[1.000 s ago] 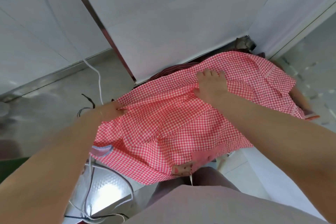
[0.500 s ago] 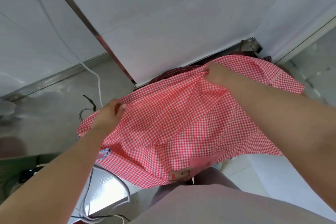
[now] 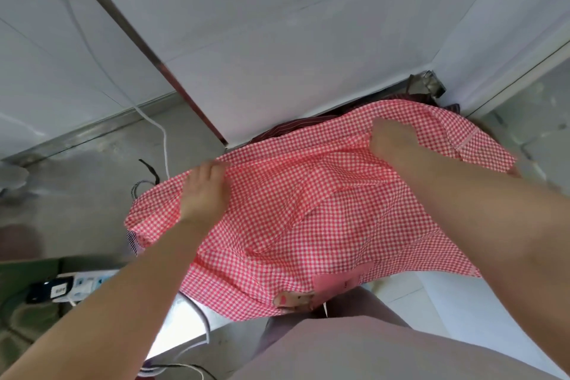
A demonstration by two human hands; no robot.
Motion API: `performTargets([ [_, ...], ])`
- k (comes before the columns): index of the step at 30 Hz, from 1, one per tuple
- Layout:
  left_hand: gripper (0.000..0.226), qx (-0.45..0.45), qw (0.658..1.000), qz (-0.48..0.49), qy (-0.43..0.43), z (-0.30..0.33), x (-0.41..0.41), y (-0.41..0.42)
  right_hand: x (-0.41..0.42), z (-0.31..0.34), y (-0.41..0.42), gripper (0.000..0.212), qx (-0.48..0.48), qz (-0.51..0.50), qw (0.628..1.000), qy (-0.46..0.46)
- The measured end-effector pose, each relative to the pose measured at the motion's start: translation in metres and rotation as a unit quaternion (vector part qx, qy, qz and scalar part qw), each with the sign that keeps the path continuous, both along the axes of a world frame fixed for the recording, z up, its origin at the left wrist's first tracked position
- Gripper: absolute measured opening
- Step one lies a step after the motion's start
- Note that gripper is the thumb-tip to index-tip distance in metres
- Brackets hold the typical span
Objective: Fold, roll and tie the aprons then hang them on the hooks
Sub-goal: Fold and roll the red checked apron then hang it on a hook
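A red-and-white checked apron (image 3: 308,210) is spread over the steel counter (image 3: 77,194), with its near edge hanging off the front. My left hand (image 3: 203,191) grips the cloth at its far left edge, fingers curled into a fold. My right hand (image 3: 390,140) grips a bunched fold at the far middle of the apron. A pink patch with a small picture (image 3: 311,293) shows near the hanging hem. A dark striped apron (image 3: 287,129) peeks out from under the checked one at the back.
White wall panels (image 3: 277,40) rise right behind the counter, with a white cable (image 3: 154,123) running down to it. A striped strap (image 3: 140,187) lies left of the apron. A power strip (image 3: 77,282) sits low on the left. A metal bracket (image 3: 427,86) stands at the back right.
My left hand has shifted right along the far edge, gathering cloth. My right hand stays on the far fold, and the apron's left side has bunched up.
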State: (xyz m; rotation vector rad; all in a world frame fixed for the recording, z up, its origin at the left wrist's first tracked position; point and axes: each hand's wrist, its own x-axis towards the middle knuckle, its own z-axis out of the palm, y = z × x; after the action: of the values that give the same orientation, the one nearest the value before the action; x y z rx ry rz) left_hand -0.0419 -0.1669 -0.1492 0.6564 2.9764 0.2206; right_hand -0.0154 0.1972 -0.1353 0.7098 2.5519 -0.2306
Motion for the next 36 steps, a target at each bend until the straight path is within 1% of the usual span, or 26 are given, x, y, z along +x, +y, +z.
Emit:
performTargets([
  [2,0.055,-0.007,0.991,-0.134,-0.015,-0.004,0.015,0.031,0.005,-0.005,0.003,0.017,0.002,0.012,0.997,0.071],
  [3,0.069,-0.030,0.980,-0.191,-0.042,-0.007,0.020,0.046,0.007,-0.007,0.004,0.018,0.006,0.024,0.990,0.140],
  [4,0.083,-0.064,0.967,-0.232,-0.079,-0.011,0.024,0.061,0.008,-0.008,0.006,0.020,0.017,0.040,0.974,0.221],
  [6,0.103,-0.158,0.941,-0.272,-0.125,-0.020,0.028,0.083,0.005,-0.006,0.011,0.024,0.042,0.052,0.932,0.357],
  [7,0.108,-0.193,0.932,-0.273,-0.142,-0.025,0.029,0.090,0.003,-0.004,0.016,0.025,0.048,0.043,0.914,0.401],
  [8,0.110,-0.216,0.927,-0.263,-0.160,-0.028,0.028,0.093,0.000,-0.004,0.018,0.028,0.046,0.030,0.905,0.422],
  [10,0.108,-0.239,0.920,-0.249,-0.186,-0.031,0.023,0.100,0.003,-0.002,0.029,0.035,0.028,-0.005,0.916,0.401],
  [12,0.097,-0.232,0.925,-0.230,-0.192,-0.025,0.018,0.104,0.018,-0.006,0.032,0.036,0.003,-0.003,0.936,0.352],
  [14,0.085,-0.210,0.935,-0.224,-0.176,-0.017,0.012,0.123,0.050,-0.016,0.040,0.034,0.005,0.042,0.952,0.304],
  [16,0.079,-0.192,0.941,-0.233,-0.153,-0.010,0.006,0.145,0.084,-0.028,0.046,0.034,0.018,0.126,0.961,0.246],
  [17,0.081,-0.184,0.942,-0.239,-0.147,-0.009,0.003,0.153,0.098,-0.033,0.048,0.038,0.022,0.162,0.966,0.200],
  [19,0.092,-0.171,0.940,-0.252,-0.154,-0.010,-0.003,0.176,0.117,-0.044,0.062,0.044,0.018,0.164,0.979,0.123],
  [20,0.098,-0.165,0.937,-0.259,-0.165,-0.012,-0.006,0.188,0.122,-0.047,0.072,0.045,0.015,0.140,0.985,0.101],
  [22,0.111,-0.170,0.927,-0.273,-0.192,-0.020,-0.011,0.205,0.125,-0.052,0.091,0.047,0.004,0.071,0.994,0.085],
  [24,0.122,-0.202,0.910,-0.296,-0.208,-0.028,-0.015,0.217,0.122,-0.053,0.113,0.049,-0.013,0.019,0.998,0.061],
  [25,0.125,-0.221,0.902,-0.308,-0.205,-0.031,-0.015,0.220,0.119,-0.051,0.123,0.052,-0.022,-0.005,0.998,0.053],
  [26,0.126,-0.238,0.896,-0.319,-0.199,-0.034,-0.015,0.225,0.114,-0.047,0.136,0.057,-0.021,-0.033,0.997,0.065],
  [28,0.122,-0.264,0.889,-0.325,-0.186,-0.031,-0.010,0.230,0.101,-0.034,0.152,0.065,0.031,-0.058,0.988,0.138],
  [30,0.113,-0.288,0.879,-0.338,-0.175,-0.021,-0.001,0.238,0.092,-0.025,0.168,0.067,0.083,-0.043,0.978,0.185],
  [33,0.095,-0.298,0.867,-0.346,-0.198,-0.015,0.008,0.250,0.095,-0.023,0.180,0.070,0.110,-0.022,0.974,0.198],
  [34,0.092,-0.296,0.867,-0.344,-0.208,-0.016,0.009,0.253,0.098,-0.024,0.183,0.068,0.112,-0.019,0.974,0.194],
  [36,0.096,-0.274,0.874,-0.333,-0.225,-0.018,0.014,0.259,0.098,-0.019,0.179,0.065,0.089,-0.022,0.978,0.188],
])
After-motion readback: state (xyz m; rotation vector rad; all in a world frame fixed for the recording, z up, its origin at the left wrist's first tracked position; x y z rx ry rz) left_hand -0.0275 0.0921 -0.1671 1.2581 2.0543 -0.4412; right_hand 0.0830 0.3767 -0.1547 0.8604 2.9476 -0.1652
